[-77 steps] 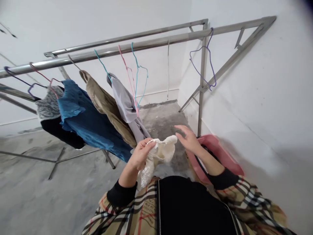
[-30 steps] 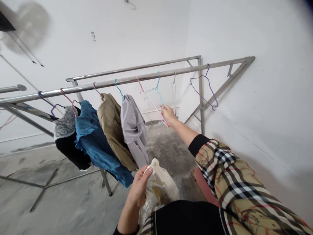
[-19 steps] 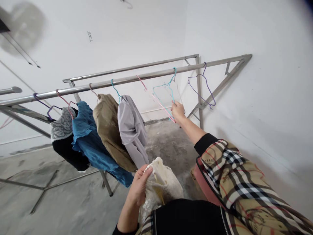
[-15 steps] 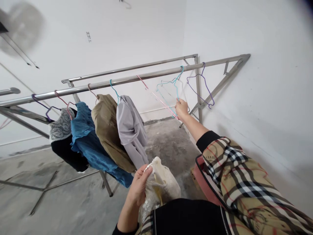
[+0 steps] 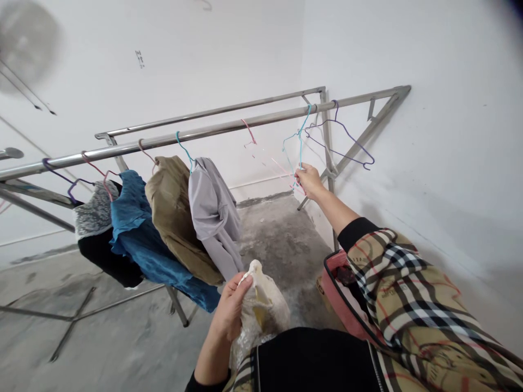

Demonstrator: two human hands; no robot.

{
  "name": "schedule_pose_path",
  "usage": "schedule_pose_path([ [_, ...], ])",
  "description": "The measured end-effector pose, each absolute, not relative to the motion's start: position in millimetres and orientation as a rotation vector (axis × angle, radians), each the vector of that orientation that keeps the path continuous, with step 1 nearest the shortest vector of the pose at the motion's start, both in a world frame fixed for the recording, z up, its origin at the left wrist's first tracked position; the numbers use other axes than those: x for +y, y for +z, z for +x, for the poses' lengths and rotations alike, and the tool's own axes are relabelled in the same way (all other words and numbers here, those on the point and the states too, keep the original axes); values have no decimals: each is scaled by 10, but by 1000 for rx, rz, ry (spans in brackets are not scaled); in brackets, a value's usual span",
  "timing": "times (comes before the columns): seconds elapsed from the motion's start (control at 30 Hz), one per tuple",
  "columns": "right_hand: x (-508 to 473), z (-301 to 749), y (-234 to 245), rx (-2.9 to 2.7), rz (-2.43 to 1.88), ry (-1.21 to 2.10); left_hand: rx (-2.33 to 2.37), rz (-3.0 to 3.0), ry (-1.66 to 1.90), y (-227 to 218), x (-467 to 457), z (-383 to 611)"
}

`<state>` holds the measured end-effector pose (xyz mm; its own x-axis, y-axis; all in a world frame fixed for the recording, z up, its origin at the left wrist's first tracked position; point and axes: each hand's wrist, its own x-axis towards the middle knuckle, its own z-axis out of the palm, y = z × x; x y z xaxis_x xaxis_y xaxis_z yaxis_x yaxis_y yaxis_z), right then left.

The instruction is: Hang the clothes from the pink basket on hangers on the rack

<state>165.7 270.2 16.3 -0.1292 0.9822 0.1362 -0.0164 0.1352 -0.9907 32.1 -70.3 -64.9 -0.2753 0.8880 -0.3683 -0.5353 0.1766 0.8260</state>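
My left hand (image 5: 232, 305) pinches the edge of a white lacy garment (image 5: 272, 302) low in front of my body. A yellowish patch shows inside its opening. My right hand (image 5: 309, 181) reaches out below the metal rail, fingers closed on the lower end of a pink hanger (image 5: 250, 132). This hanger slants from its hook on the rail toward the hand. A light blue hanger (image 5: 300, 139) also runs down to the fingers; whether they grip it too I cannot tell. Behind it hang a white hanger (image 5: 327, 149) and a purple hanger (image 5: 342, 136).
Left along the rail (image 5: 220, 129) hang a black-and-grey garment (image 5: 98, 218), a blue one (image 5: 134, 212), an olive one (image 5: 171, 212) and a light grey one (image 5: 212, 204). A pink basket (image 5: 343, 294) stands beneath my right arm. White walls meet behind the rack.
The pink hanger's hook has slid right along the rail, and the light blue hanger has shifted right with my right hand. My left hand still holds the white garment low.
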Motion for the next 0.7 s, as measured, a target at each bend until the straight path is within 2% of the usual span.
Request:
schedule_pose_path([
  [0.7,2516,1768,171,-1476,-1067,1447,1213,400,1415,-591,-684,373],
])
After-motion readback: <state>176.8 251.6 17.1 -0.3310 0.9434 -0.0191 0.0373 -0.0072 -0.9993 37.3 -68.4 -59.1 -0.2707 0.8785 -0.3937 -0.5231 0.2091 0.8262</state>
